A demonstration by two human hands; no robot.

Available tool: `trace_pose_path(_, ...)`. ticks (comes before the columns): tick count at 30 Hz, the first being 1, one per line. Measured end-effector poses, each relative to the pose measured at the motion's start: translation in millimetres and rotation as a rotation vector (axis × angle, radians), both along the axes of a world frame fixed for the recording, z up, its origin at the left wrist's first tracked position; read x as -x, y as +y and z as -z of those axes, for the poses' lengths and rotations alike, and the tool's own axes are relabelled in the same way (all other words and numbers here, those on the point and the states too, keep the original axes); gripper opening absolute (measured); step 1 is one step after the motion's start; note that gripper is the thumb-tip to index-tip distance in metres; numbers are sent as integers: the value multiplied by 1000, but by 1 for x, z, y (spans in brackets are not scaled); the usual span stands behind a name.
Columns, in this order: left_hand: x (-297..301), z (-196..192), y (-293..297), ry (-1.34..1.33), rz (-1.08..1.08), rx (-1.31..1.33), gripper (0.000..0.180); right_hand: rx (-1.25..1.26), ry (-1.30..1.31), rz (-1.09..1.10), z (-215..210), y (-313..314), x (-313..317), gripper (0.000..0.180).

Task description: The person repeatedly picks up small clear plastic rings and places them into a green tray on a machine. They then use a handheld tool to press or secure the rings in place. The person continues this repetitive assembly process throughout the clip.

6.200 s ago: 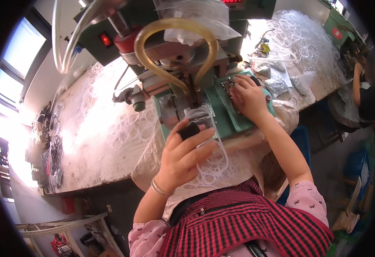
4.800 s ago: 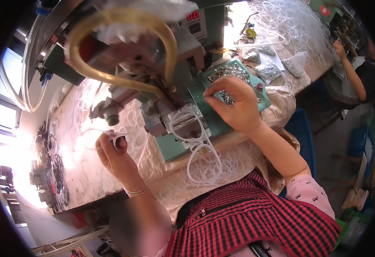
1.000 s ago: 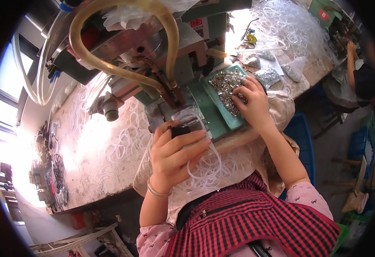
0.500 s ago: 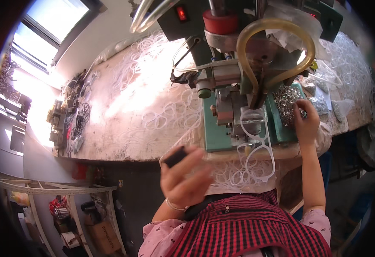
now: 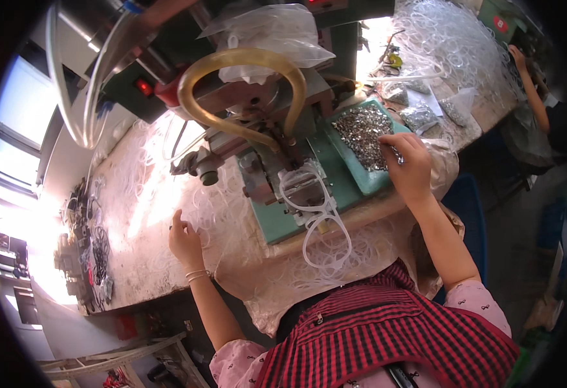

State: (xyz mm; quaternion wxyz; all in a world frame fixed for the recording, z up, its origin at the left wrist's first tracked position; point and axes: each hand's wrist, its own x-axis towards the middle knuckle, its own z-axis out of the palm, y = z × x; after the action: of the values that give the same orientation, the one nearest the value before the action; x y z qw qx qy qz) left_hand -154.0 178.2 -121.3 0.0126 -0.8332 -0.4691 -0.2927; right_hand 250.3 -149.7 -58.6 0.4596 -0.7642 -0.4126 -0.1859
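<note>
Could lose clear frame (image 5: 327,207), overhanging at five o'clock from press (image 5: 267,103), to a bump; could scatter metal bits (image 5: 363,129) by jerking right grip (image 5: 411,165), at frame's two o'clock; cannot tell its or left grip (image 5: 185,244) hold.

A bright window (image 5: 32,90) stands left of a worn, pale workbench (image 5: 138,262).

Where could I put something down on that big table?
On the bare tabletop between the dark cables and the left hand. A narrow strip of green base lies free between the eyeglass frame and the parts tray. Crowded: the far right, with bagged small parts and heaped clear frames.
</note>
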Motion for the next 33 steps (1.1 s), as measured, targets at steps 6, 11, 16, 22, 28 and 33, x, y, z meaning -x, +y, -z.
trace_pose_path(6,-27,-34,-58,-747,81,275,30,-31,38,155,8,-60,-1,19)
trace_pose_path(11,-79,-97,-90,-959,256,400,22,-143,202,-369,-52,-5,36,17)
trace_pose_path(16,-115,-88,-104,-1075,498,509,14,-220,526,-491,-60,72,59,27)
trace_pose_path(22,-111,-67,-127,-1093,445,510,16,-334,738,-525,-51,70,78,37)
trace_pose_path(28,-135,-182,-145,-991,806,-19,19,-387,905,-619,-75,72,91,43)
trace_pose_path(33,-147,-173,-142,-975,951,-24,17,-233,540,-612,-77,43,101,50)
